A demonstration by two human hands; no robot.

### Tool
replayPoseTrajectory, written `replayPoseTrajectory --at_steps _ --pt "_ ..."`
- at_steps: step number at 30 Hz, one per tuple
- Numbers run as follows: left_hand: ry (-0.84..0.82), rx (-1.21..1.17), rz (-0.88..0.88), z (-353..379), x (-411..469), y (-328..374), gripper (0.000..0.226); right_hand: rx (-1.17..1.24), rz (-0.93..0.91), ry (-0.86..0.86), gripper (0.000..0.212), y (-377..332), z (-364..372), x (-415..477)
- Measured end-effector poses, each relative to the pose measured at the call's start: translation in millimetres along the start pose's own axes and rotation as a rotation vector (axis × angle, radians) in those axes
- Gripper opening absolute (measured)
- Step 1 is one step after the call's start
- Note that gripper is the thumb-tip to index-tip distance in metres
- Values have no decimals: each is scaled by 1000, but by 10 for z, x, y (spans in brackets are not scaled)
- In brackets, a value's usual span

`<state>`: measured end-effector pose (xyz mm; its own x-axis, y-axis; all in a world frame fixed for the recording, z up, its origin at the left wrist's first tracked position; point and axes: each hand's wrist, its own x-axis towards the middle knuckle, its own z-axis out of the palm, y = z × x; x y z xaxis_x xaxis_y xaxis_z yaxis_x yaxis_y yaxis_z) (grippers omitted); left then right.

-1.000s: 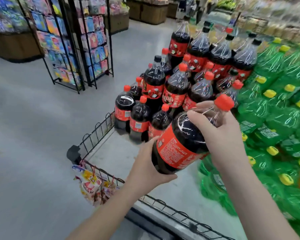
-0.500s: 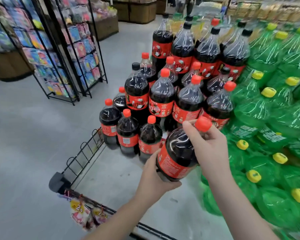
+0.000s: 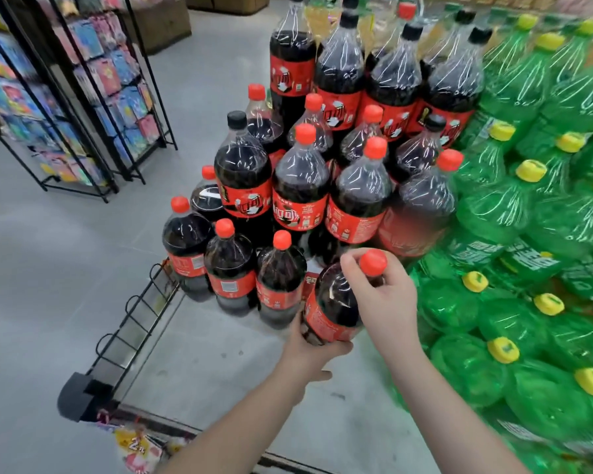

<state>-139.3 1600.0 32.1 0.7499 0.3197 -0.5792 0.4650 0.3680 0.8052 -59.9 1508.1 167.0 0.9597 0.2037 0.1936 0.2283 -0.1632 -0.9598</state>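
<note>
I hold a large cola bottle (image 3: 332,302) with a red label and red cap, nearly upright, just above the grey display platform (image 3: 226,364). My right hand (image 3: 384,299) grips its neck right under the cap. My left hand (image 3: 308,354) cups its base from below and the left. The bottle sits beside the front row of several cola bottles (image 3: 233,268) on the platform. Behind them, more cola bottles (image 3: 302,186) are stacked in higher tiers.
Green soda bottles with yellow caps (image 3: 528,285) fill the right side. A black wire rail (image 3: 134,319) edges the platform on the left, with snack packets (image 3: 137,446) hanging at its front corner. Black racks of colourful packets (image 3: 93,97) stand across the grey aisle floor.
Both hands have brought the cola bottle down and forward from a tilted hold to nearly upright, close to the front row on the platform. The view has moved nearer.
</note>
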Motion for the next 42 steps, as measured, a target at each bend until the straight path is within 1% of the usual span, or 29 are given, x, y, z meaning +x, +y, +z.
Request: replayPoseTrajectory --at_steps 3,6,12,17,22,30,35,39,42 --pt "-54 -91 -1 -3 150 19 104 -53 -14 -8 12 74 86 61" --pt "-68 -111 12 0 333 -51 94 -110 -29 -26 10 185 168 116" --pt "-45 -148 44 -6 613 -150 73 -170 -5 -46 8 416 282 210" --pt "-55 -161 22 -15 760 -189 62 -199 -10 -38 10 544 356 273" --pt "-40 -159 16 -6 924 -276 70 -206 -15 -61 11 636 403 329" --pt "-40 -191 -8 15 1062 -318 75 -194 -18 -97 11 749 425 436" --pt "-40 -260 -4 47 1060 -277 73 -182 -17 -75 8 786 461 503" --pt "-24 -348 -50 84 1062 -253 82 -173 -16 -116 6 803 483 560" --pt "-15 -363 -59 97 1057 -234 84 -153 -11 -145 8 816 476 555"
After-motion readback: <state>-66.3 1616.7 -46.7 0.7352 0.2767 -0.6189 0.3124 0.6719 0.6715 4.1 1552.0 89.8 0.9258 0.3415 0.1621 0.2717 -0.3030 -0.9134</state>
